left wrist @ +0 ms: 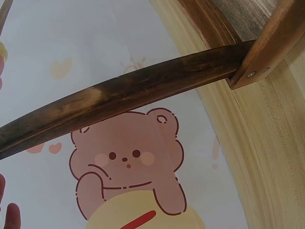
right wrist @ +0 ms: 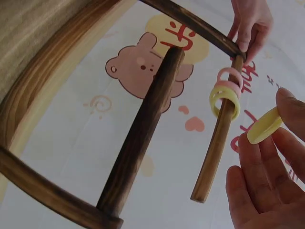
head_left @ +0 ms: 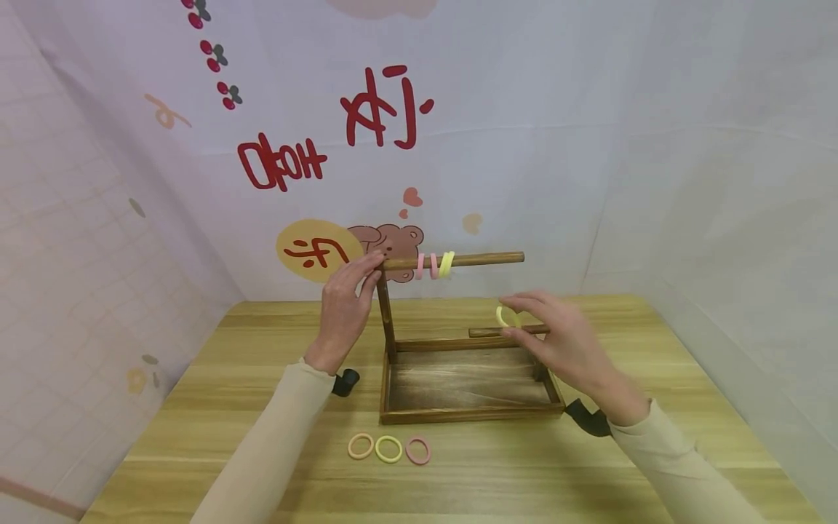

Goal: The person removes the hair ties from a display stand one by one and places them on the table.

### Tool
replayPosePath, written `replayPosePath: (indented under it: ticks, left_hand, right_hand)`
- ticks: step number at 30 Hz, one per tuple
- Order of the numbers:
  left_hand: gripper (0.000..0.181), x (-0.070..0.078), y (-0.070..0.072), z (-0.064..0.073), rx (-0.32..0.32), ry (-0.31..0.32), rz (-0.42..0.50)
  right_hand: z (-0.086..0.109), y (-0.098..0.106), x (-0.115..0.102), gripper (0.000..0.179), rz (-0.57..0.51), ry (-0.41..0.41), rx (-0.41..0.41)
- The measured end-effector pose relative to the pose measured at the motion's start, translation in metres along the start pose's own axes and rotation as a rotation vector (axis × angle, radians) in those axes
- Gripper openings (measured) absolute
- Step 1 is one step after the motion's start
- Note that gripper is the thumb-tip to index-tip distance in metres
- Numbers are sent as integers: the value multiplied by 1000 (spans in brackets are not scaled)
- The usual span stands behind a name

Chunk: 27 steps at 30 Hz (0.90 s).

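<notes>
In the head view, my left hand (head_left: 343,302) holds the top corner of a dark wooden rack (head_left: 471,416), where its post meets the upper bar (head_left: 491,258). Pink rings (head_left: 433,266) and yellow rings (head_left: 447,264) hang together on that bar, nearer the post than the free end. My right hand (head_left: 559,338) pinches another yellow ring (right wrist: 264,127) between thumb and fingers. This ring is off the bars, below and near the upper bar's free end in the head view. The shorter lower bar (head_left: 484,332) passes behind the right hand, which hides part of it.
On the wooden table (head_left: 262,437), an orange ring (head_left: 360,457), a yellow ring (head_left: 390,461) and a pink ring (head_left: 420,463) lie in a row before the rack. A white printed cloth (head_left: 524,167) hangs behind. Black pieces (head_left: 587,418) show beside both wrists.
</notes>
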<state>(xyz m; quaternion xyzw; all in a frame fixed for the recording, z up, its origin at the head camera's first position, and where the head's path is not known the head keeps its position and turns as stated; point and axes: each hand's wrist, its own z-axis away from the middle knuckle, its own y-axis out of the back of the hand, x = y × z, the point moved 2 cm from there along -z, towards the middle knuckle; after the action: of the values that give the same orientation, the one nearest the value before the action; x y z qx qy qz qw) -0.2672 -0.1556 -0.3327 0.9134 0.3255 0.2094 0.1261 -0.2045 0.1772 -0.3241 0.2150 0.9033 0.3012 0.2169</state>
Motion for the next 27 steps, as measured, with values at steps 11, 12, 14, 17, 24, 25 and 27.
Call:
replayPosePath:
  ticks: [11,12,14,17,24,25,27]
  left_hand:
    - [29,1,0,-1,3,7,-2]
    - [29,1,0,0,5,6,0]
    - [29,0,0,0,7,5,-1]
    - [30,0,0,0,6,2,-4]
    - [28,0,0,-1,6,3,-4]
    - [28,1,0,-1,4,4,-6]
    - [28,2,0,-1,1,7,-5]
  right_hand:
    - [17,-20,-15,51,-143,-7,-59]
    - [18,-21,-15,50,-146,-3,-57]
    - [21,-24,-17,49,-137,12,-49]
    - [24,-28,-19,49,-101,30,-41]
    - [30,-36,-26,48,-110,1,-87]
    - [30,-37,-27,48,-114,-4,-95]
    - [32,-38,-29,48,-112,-10,-111]
